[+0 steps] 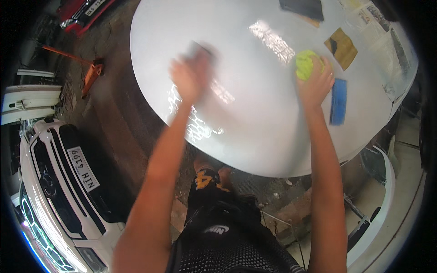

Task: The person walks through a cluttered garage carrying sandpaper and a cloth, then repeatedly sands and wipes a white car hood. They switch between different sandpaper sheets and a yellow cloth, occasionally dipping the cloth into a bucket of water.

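Note:
A large, glossy white car panel [255, 136], shaped like a hood, lies in front of me. Over its left part is my left hand [187, 75], smeared by motion. Under its fingers shows a dark reddish, flat piece [203, 53], too blurred to name its kind. Farther right, my right hand [317, 82] is closed around a bunched yellow-green cloth [306, 64], which rests on the panel. Close to that hand lie a long blue sanding block [338, 102] and a folded brown sheet of sandpaper [344, 51].
A dark grey sheet [304, 8] lies at the panel's far edge. Clear plastic and paper [382, 59] cover its right side. On the left are a white car front [68, 177], an orange floor jack [93, 75] and a red car [84, 16]. A curved white trim piece [384, 200] stands at the lower right.

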`<state>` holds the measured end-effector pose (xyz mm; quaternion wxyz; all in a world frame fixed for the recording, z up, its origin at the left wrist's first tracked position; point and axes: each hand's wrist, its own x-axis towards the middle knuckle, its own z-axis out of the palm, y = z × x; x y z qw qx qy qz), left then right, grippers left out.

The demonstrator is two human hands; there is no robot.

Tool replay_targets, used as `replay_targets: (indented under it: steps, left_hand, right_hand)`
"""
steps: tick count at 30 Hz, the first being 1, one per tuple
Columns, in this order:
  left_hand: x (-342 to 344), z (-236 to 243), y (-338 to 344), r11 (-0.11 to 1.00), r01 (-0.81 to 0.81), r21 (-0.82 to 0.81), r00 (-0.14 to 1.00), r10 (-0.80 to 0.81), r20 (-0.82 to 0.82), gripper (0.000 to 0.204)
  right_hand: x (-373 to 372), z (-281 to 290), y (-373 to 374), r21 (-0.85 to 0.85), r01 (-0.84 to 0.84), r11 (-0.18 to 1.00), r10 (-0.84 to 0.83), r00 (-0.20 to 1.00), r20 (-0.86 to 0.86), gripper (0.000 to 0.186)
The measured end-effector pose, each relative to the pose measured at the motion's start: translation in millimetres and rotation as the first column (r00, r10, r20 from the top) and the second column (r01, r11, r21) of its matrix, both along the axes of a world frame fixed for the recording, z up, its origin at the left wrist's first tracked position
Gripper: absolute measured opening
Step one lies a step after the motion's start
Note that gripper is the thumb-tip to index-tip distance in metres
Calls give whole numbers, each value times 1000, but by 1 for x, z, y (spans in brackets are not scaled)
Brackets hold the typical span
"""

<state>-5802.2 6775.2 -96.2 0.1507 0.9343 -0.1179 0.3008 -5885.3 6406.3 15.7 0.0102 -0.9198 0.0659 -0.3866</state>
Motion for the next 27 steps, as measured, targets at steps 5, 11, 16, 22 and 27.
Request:
replay_targets:
  steps: [5,11,16,22,27]
  left_hand:
    - [66,67,2,977,-170,-128,953,196,230,31]
    - [-185,47,-111,956,54,-287,781,-220,-585,48]
    - [-68,43,-29,969,31,-243,923,-121,-365,43]
    - [-44,28,-31,992,-88,-94,996,85,-39,31]
    - [-169,59,-57,817,-30,-575,677,-407,-613,37]
  right_hand:
    - [-3,-6,-9,-15,33,999,-33,999,-2,67]
    - [-12,-6,-23,-18,75,997,-76,996,-36,67]
    - [-10,-6,-19,-50,19,999,-18,1000,23,68]
    - [-4,-5,-17,-79,20,997,-19,1000,13,65]
    - [-8,-8,-36,-106,19,994,-13,998,54,62]
